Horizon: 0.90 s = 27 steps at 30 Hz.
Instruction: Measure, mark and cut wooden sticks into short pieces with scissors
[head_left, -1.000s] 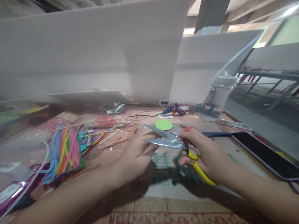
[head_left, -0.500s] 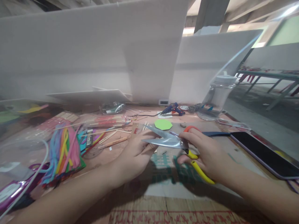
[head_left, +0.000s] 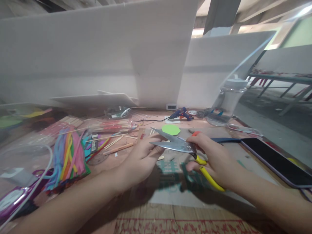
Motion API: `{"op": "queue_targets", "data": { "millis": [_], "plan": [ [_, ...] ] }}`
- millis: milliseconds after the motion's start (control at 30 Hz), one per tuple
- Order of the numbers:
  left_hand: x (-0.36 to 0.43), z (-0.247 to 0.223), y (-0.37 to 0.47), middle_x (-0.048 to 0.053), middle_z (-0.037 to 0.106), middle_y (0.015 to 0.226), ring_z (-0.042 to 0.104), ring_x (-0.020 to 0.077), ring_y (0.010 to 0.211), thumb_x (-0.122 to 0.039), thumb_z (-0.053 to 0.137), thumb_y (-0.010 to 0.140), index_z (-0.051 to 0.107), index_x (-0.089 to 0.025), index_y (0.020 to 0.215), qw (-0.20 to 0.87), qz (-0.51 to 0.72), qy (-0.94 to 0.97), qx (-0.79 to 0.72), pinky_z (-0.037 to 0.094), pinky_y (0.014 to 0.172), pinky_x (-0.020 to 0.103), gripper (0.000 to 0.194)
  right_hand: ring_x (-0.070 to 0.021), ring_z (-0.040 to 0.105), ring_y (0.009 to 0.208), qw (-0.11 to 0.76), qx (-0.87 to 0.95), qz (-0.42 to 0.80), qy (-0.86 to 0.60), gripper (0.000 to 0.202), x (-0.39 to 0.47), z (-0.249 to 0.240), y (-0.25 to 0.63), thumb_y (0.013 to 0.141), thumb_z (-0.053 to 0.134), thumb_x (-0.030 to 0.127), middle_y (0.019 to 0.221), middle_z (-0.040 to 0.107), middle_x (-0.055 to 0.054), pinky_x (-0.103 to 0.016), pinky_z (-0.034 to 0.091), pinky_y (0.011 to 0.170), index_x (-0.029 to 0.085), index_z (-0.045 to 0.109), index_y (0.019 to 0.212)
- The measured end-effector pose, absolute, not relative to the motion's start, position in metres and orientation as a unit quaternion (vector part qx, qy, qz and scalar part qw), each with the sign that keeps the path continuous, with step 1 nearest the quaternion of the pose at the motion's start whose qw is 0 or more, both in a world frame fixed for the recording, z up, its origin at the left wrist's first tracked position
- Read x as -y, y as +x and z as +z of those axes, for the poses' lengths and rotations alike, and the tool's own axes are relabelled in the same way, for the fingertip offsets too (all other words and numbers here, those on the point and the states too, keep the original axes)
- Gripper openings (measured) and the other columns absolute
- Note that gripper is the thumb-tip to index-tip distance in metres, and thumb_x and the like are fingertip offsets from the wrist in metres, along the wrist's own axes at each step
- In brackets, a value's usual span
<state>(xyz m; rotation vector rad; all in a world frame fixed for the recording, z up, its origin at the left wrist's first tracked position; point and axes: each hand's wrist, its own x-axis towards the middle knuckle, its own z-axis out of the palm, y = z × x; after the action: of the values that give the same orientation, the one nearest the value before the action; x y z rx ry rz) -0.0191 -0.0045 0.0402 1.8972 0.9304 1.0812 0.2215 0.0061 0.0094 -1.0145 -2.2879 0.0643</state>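
The right hand (head_left: 212, 152) holds the scissors (head_left: 175, 147) by their yellow handles, blades parted, above the printed sheet (head_left: 165, 199) on the tabletop (head_left: 103, 167); the left hand (head_left: 138, 161) curls at the blade tips, though whether it pinches something small I cannot tell; a green octagon (head_left: 171, 129) lies just beyond.

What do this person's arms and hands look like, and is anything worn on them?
The left hand and right hand are ungloved, and both forearms are bare, with no sleeve in view. No watch, bracelet or cable shows on either wrist. Some fingers are hidden, so I can't rule out a ring.
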Motion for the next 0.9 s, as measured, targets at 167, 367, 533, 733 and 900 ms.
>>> {"op": "queue_targets", "data": {
  "millis": [167,367,533,733,900],
  "plan": [
    [0.002,0.038,-0.021,0.005,0.073,0.117,0.064,0.0227,0.108,-0.027,0.05,0.098,0.075,-0.023,0.107,0.356,0.42,0.764,-0.336,0.05,0.102,0.038,0.026,-0.0238,0.059,0.079,0.304,0.874,0.019,-0.378,0.051,-0.007,0.009,0.222,0.091,0.057,0.063,0.095,0.06,-0.009,-0.036,0.049,0.069,0.017,0.057,0.113],
    [0.003,0.04,-0.021,0.006,0.073,0.114,0.065,0.0216,0.105,-0.023,0.048,0.097,0.074,-0.02,0.102,0.357,0.421,0.762,-0.338,0.05,0.1,0.036,0.027,-0.0211,0.057,0.074,0.308,0.874,0.016,-0.376,0.049,-0.008,0.009,0.222,0.092,0.055,0.065,0.089,0.061,-0.007,-0.032,0.047,0.064,0.019,0.059,0.106],
    [0.008,0.046,-0.02,0.002,0.073,0.088,0.064,0.022,0.087,-0.016,0.051,0.089,0.073,-0.022,0.085,0.356,0.399,0.741,-0.406,0.054,0.082,0.034,0.023,-0.0172,0.052,0.06,0.289,0.869,0.016,-0.401,0.047,-0.007,0.007,0.224,0.089,0.062,0.062,0.079,0.06,-0.003,-0.028,0.04,0.053,0.019,0.062,0.108],
    [0.002,0.038,-0.019,0.004,0.073,0.098,0.063,0.0226,0.099,-0.025,0.05,0.093,0.072,-0.021,0.092,0.387,0.418,0.732,-0.374,0.049,0.092,0.037,0.022,-0.0207,0.059,0.065,0.323,0.859,0.014,-0.398,0.049,-0.008,0.008,0.221,0.087,0.065,0.062,0.088,0.066,-0.007,-0.031,0.047,0.054,0.02,0.062,0.111],
    [0.0,0.035,-0.021,0.0,0.06,0.078,0.055,0.0141,0.076,-0.025,0.054,0.087,0.059,-0.018,0.071,0.418,0.443,0.704,-0.365,0.044,0.073,0.026,0.018,-0.0242,0.069,0.075,0.369,0.85,0.012,-0.375,0.04,-0.011,-0.006,0.229,0.088,0.067,0.054,0.097,0.071,-0.006,-0.033,0.057,0.061,0.026,0.059,0.116]
  ]
}}
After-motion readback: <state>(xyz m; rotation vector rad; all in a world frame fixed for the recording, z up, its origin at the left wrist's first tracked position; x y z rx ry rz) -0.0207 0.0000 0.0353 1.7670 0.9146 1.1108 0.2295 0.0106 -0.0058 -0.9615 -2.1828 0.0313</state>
